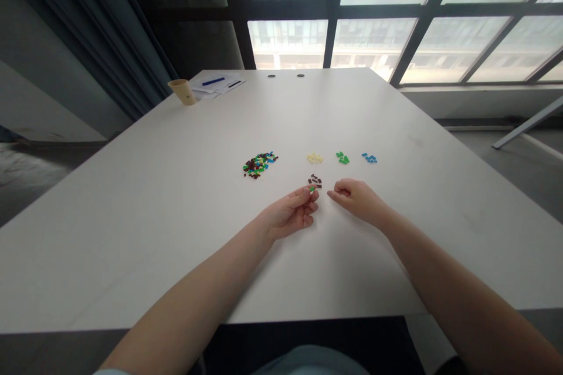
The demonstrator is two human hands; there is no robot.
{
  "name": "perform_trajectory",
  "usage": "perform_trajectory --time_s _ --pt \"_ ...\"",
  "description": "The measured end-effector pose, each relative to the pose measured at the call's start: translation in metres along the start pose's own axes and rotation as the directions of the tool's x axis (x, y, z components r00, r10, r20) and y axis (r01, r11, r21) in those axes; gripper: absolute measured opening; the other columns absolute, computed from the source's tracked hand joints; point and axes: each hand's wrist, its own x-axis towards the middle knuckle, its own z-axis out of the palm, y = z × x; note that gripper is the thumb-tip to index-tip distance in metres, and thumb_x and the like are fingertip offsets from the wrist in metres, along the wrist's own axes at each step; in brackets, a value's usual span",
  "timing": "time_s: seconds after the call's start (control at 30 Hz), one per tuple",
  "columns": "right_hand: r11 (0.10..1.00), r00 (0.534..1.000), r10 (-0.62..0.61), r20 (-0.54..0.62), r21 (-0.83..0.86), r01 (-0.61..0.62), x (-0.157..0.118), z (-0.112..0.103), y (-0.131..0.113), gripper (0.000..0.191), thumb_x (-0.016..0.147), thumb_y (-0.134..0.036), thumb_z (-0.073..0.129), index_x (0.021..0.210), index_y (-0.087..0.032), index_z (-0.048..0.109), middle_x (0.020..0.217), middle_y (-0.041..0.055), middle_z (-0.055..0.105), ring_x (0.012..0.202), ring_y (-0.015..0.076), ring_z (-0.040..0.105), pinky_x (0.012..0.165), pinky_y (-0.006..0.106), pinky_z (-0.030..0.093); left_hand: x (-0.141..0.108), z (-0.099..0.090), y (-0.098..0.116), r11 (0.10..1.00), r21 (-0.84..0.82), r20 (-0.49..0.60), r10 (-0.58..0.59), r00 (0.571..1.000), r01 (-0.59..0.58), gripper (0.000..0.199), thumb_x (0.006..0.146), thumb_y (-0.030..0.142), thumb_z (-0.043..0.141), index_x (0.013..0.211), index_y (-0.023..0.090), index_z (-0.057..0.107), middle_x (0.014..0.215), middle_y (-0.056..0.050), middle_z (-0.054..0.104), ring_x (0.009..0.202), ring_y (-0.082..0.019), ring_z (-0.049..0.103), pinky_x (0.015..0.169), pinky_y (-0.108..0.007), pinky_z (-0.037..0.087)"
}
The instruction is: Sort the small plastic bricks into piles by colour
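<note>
Between the thumb and forefinger of my left hand is a small green toy brick, with the other fingers loosely curled. My right hand is just to the right, its fingers bent and closed; anything in its grip is too small to make out. Right beyond my left fingertips lies a little group of dark brown bricks. Farther back, sorted by colour, are a cream group, a green group and a blue group. A mixed pile of bricks lies to the left.
All of this rests on a large white table. At its far left stand a tan paper cup and some papers with a blue pen on top. Two round inserts sit near the back edge, before tall windows.
</note>
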Motion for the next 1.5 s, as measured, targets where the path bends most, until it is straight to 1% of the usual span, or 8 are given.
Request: perform_trajectory --time_s 0.27,0.4,0.6,1.0,1.13,1.3,1.4,1.5 --pt "1.000 1.000 -0.018 0.002 0.004 0.018 -0.001 0.000 -0.001 0.028 0.076 -0.034 0.047 0.054 -0.019 0.039 0.054 -0.0033 0.041 0.054 0.0098 0.037 0.052 0.023 0.027 0.002 -0.002 0.001 1.000 -0.011 0.026 0.029 0.999 -0.029 0.013 0.070 0.017 0.068 0.079 0.018 0.059 0.074 0.003 0.054 0.061 -0.004 0.049 0.052 -0.016 0.036" --pt "0.993 0.992 -0.078 -0.096 0.077 0.085 -0.001 -0.002 -0.007 0.022 0.078 -0.031 0.049 0.060 -0.018 0.048 0.056 -0.0030 0.042 0.055 0.0098 0.037 0.053 0.023 0.029 0.002 -0.001 0.001 1.000 0.012 0.001 0.027 1.000 -0.027 0.012 0.072 0.016 0.067 0.079 0.018 0.058 0.075 0.003 0.055 0.061 -0.004 0.050 0.052 -0.016 0.036" --pt "0.914 0.922 -0.305 -0.238 0.198 0.354 -0.005 -0.001 -0.017 0.017 0.076 -0.027 0.057 0.091 -0.021 0.064 0.068 -0.0002 0.051 0.062 0.0113 0.045 0.061 0.024 0.038 0.005 -0.005 0.000 0.997 0.082 -0.008 0.000 1.000 0.001 0.012 0.072 0.016 0.066 0.083 0.016 0.060 0.072 0.002 0.054 0.060 -0.004 0.051 0.051 -0.015 0.037" --pt "0.870 0.838 -0.447 -0.313 0.065 0.489 -0.005 0.007 -0.020 0.012 0.080 -0.021 0.055 0.082 -0.022 0.066 0.070 0.0011 0.055 0.069 0.0130 0.050 0.070 0.027 0.041 0.010 -0.008 -0.003 0.991 0.134 -0.034 -0.004 0.999 0.009 0.013 0.069 0.016 0.070 0.081 0.014 0.065 0.064 0.001 0.053 0.055 -0.003 0.050 0.049 -0.013 0.039" --pt "0.922 0.882 -0.363 -0.300 0.018 0.386 0.012 -0.005 -0.006 0.012 0.078 -0.024 0.055 0.079 -0.020 0.067 0.066 0.0007 0.052 0.067 0.0130 0.049 0.068 0.026 0.040 0.011 -0.008 -0.001 0.993 0.119 -0.111 0.004 0.994 0.009 0.017 0.070 0.017 0.069 0.086 0.015 0.064 0.069 0.001 0.056 0.054 -0.003 0.050 0.047 -0.013 0.039" --pt "0.994 0.934 -0.045 -0.355 -0.112 0.005 0.058 -0.023 0.044 0.017 0.074 -0.027 0.056 0.079 -0.018 0.070 0.065 0.0009 0.052 0.060 0.0121 0.046 0.062 0.025 0.036 0.011 -0.010 0.001 0.989 0.150 -0.141 0.013 0.990 0.008 0.015 0.069 0.016 0.069 0.082 0.015 0.062 0.067 0.002 0.055 0.053 -0.003 0.050 0.044 -0.013 0.036" --pt "0.962 0.927 0.183 -0.326 -0.133 -0.237 0.082 -0.023 0.068 0.021 0.071 -0.029 0.058 0.082 -0.018 0.071 0.066 0.0018 0.055 0.060 0.0124 0.047 0.060 0.025 0.034 0.013 -0.012 0.001 0.985 0.175 -0.135 0.016 0.991 0.008 0.018 0.066 0.014 0.070 0.081 0.015 0.060 0.067 0.003 0.054 0.051 -0.002 0.049 0.043 -0.012 0.035" --pt "0.936 0.917 0.299 -0.266 -0.106 -0.336 0.094 -0.016 0.075 0.024 0.069 -0.031 0.058 0.085 -0.020 0.071 0.069 0.0023 0.058 0.061 0.0125 0.048 0.058 0.024 0.033 0.014 -0.015 0.001 0.983 0.183 -0.131 0.015 0.991 0.009 0.019 0.066 0.015 0.071 0.081 0.015 0.059 0.067 0.003 0.053 0.051 -0.002 0.049 0.043 -0.013 0.034"
